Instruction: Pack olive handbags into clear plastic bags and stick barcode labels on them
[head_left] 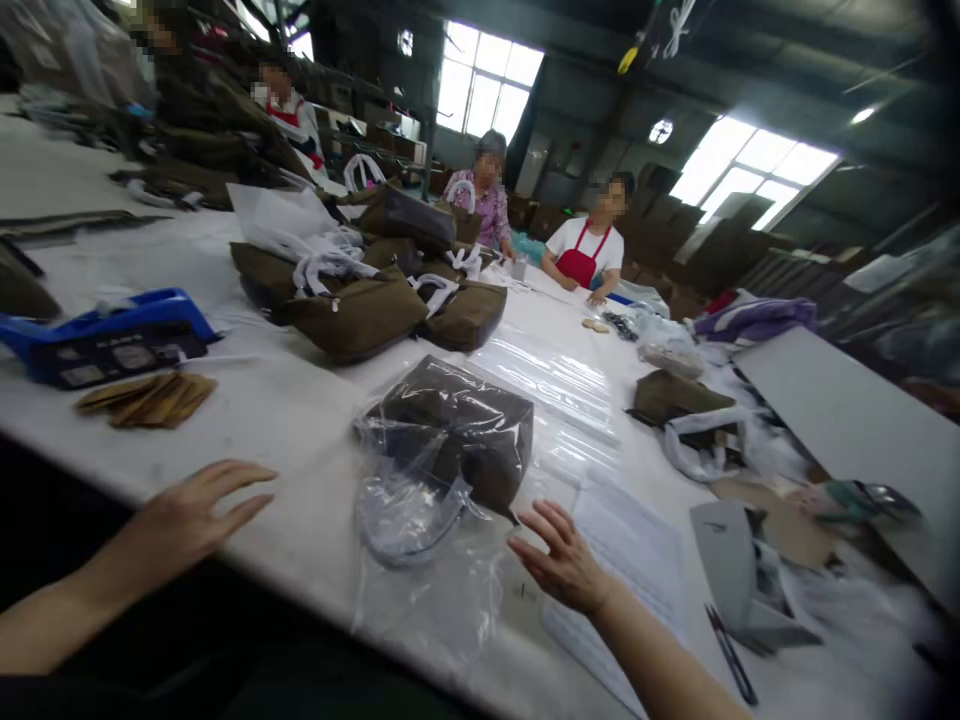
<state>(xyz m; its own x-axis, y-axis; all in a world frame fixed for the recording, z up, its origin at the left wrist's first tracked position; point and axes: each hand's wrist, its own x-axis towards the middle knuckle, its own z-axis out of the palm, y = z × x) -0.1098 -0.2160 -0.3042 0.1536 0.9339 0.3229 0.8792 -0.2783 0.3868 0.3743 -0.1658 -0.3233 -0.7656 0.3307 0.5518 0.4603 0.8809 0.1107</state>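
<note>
A dark olive handbag [465, 420] lies inside a clear plastic bag [427, 590] on the white table in front of me. The handbag's wrapped handle [409, 550] curves toward the near edge. My right hand [559, 555] is just to the right of the bagged handbag, fingers spread and slightly bent, with nothing in it. Left of the bag, my left hand [206, 505] hovers over the table's front edge, thumb and fingers apart and holding nothing. Beneath my right forearm lies a sheet of printed paper [630, 560].
More olive handbags [360, 310] with white-wrapped handles are heaped behind. At left sit a blue tray [127, 325] and brown paper tags [154, 398]. Flat clear bags [555, 385] lie beyond. A grey dispenser [739, 570] and scissors [731, 655] lie at right. Several people work across the table.
</note>
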